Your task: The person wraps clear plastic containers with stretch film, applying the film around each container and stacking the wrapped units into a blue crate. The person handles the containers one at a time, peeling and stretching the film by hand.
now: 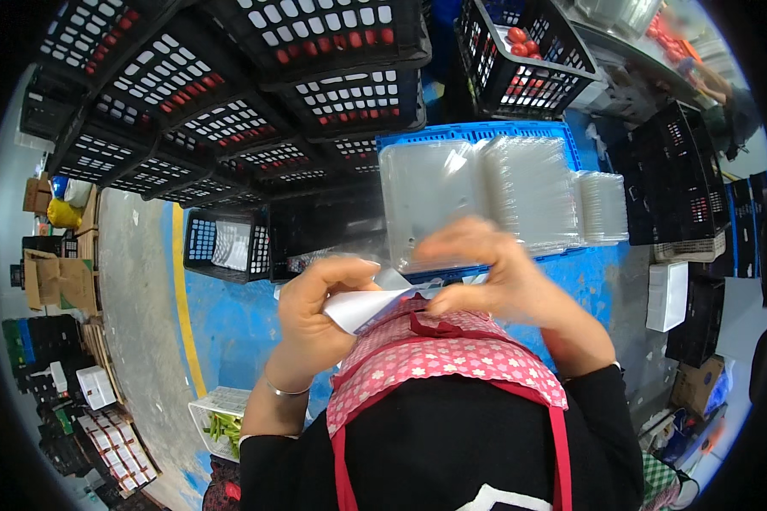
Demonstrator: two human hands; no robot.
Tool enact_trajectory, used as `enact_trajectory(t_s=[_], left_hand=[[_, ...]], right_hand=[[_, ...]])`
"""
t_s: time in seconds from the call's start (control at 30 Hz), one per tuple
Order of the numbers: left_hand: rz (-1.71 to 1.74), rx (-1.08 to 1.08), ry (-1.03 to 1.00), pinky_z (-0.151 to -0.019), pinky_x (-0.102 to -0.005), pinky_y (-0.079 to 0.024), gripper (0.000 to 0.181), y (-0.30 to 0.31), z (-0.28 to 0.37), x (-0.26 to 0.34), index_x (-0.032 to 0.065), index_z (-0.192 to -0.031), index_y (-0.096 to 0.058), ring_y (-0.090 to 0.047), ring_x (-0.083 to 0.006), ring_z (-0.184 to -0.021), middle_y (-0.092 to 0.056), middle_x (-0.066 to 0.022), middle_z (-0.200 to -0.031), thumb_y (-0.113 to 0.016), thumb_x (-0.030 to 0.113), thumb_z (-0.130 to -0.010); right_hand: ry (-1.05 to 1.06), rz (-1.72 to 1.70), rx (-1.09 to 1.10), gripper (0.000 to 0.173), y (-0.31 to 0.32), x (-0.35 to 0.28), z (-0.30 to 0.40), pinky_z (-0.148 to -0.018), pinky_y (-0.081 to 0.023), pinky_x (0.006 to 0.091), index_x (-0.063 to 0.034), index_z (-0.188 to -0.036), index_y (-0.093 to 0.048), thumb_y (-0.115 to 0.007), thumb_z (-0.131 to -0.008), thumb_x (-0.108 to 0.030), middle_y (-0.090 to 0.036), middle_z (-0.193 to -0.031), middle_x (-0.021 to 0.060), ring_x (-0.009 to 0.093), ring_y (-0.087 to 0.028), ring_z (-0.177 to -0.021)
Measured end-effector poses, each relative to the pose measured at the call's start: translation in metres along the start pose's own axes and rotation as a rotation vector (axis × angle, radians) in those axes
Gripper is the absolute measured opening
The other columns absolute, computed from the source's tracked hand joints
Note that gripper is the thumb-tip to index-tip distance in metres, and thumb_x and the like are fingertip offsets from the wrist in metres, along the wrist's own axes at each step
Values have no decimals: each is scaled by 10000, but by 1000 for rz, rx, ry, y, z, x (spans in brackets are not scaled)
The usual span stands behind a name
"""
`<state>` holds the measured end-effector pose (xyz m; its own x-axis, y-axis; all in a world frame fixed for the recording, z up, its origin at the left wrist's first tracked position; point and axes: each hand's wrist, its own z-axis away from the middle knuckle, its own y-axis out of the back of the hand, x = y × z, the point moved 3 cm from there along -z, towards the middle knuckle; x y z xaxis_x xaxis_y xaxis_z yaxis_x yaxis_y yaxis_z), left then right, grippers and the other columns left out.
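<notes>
My left hand [316, 310] grips a curled white sheet [365, 308], perhaps paper or a label, between thumb and fingers; its underside shows some blue and red. To the right of it, my right hand [495, 274] is blurred, with thumb and fingers spread and nothing seen between them. Both hands are in front of my pink flowered apron [447, 351]. Just beyond them, clear plastic trays or lids [428, 191] and nested stacks of clear plastic containers [530, 191] rest on a blue plastic crate [479, 133].
Stacked black crates [230, 121] with red produce rise ahead on the left. A black crate [530, 70] holds tomatoes [518, 48]. A white basket [214, 409] with green vegetables stands at lower left. Far right, a person [732, 108] works at a table. A white foam box [666, 297] is at right.
</notes>
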<state>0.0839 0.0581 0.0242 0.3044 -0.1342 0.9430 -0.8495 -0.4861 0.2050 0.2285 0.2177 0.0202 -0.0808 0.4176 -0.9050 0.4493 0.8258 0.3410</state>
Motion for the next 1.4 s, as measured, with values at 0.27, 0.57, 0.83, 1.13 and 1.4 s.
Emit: enact_trajectory(t_s=[0.27,0.57,0.83,1.13,1.4], left_hand=[[-367,40,-7,-612,-291,-464,178,52,18,-46,48,-837,-657,-586,-197,-659,-613,-45,-699,-749,-30,-705],[-247,31,-53,-651,-310,-468,269,58,12,-53,69,-857,-650,-600,-186,-711,-619,-54,-754,-800,-9,-647],[-94,81,32,-686,-234,-463,194,66,17,-57,19,-878,-608,-571,-119,-738,-604,-51,-836,-709,-84,-748],[-38,102,8,-690,-222,-436,292,39,0,-41,41,-881,-592,-529,-120,-788,-542,-50,-905,-767,-88,-687],[-362,69,-183,-657,-226,-444,214,29,0,-33,36,-911,-621,-569,-139,-716,-601,-48,-871,-746,-40,-754]], right_hand=[[-26,-146,474,158,7,-33,-9,-630,-479,251,-25,-962,-643,-732,-831,-30,-677,-815,79,148,-642,-758],[-733,367,321,612,0,82,-39,-546,-498,306,-18,-1223,-493,-834,-754,-215,-674,-747,111,190,-653,-655],[-425,1292,523,997,34,45,-6,-868,-504,485,-104,-1442,-356,-854,-640,-424,-510,-1319,224,386,-584,-1106],[-413,971,601,578,65,36,25,-888,-472,441,-115,-1272,-549,-771,-750,-226,-545,-1204,181,358,-562,-1101],[-340,1151,890,536,218,96,112,-938,-455,424,-118,-1224,-626,-783,-742,-292,-543,-1274,131,325,-556,-1130]])
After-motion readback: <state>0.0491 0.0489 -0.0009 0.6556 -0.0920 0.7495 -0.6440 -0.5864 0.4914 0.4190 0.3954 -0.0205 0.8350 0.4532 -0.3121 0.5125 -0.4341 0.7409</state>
